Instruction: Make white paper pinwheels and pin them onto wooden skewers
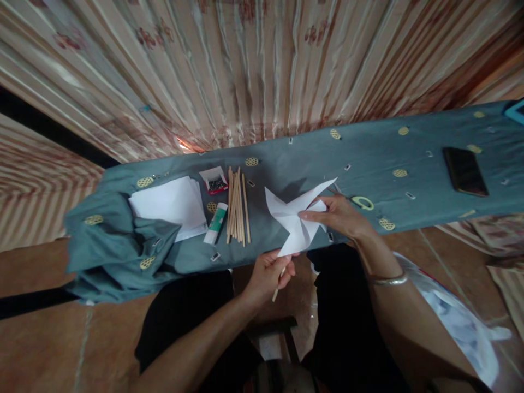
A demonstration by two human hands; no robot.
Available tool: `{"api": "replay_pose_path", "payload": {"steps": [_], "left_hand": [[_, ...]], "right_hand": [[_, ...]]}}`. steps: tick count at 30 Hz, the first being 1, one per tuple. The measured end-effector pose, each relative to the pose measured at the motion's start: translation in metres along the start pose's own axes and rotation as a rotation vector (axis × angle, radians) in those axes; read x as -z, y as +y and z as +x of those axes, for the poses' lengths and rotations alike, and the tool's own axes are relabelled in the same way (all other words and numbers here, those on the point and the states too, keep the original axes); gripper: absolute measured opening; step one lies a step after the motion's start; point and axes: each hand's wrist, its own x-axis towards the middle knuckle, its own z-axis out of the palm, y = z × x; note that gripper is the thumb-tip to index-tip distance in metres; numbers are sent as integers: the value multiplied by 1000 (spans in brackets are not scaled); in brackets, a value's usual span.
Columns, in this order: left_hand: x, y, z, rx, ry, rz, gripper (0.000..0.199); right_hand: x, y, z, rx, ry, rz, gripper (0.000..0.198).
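Observation:
A white paper pinwheel (291, 222) is held over the front edge of the cloth-covered table. My left hand (270, 273) is closed around a thin wooden stick (275, 293), whose lower end pokes out below the fingers; its upper part is hidden behind the paper. My right hand (338, 214) pinches the pinwheel near its centre, thumb on the front face. Just beyond the right hand lie scissors with a pale green handle (362, 203), partly covered by the hand.
Left on the table (262, 256) are a stack of white paper (167, 204), a small open box of dark pins (214, 180), a glue stick (215, 222) and several wooden sticks (234, 210). A phone (465, 171) lies at right. A plastic bag (454, 311) sits on the floor.

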Motion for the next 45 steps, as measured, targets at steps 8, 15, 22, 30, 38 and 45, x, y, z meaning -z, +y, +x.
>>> {"api": "replay_pose_path", "payload": {"steps": [8, 15, 22, 30, 38, 45], "left_hand": [[9, -7, -1, 66, 77, -225, 44], [10, -8, 1, 108, 114, -323, 37], [8, -3, -3, 106, 105, -374, 30], [5, -9, -4, 162, 139, -383, 25], [2, -7, -6, 192, 141, -418, 19], [0, -7, -5, 223, 138, -422, 19]], "right_hand": [[-17, -3, 17, -42, 1, -465, 39], [-27, -23, 17, -73, -3, -852, 33], [-18, -26, 22, -127, -119, -791, 44], [-13, -38, 31, -63, -164, -1063, 43], [-13, -42, 44, -44, -314, -1124, 41], [-15, -48, 49, -38, -372, -1108, 41]]}}
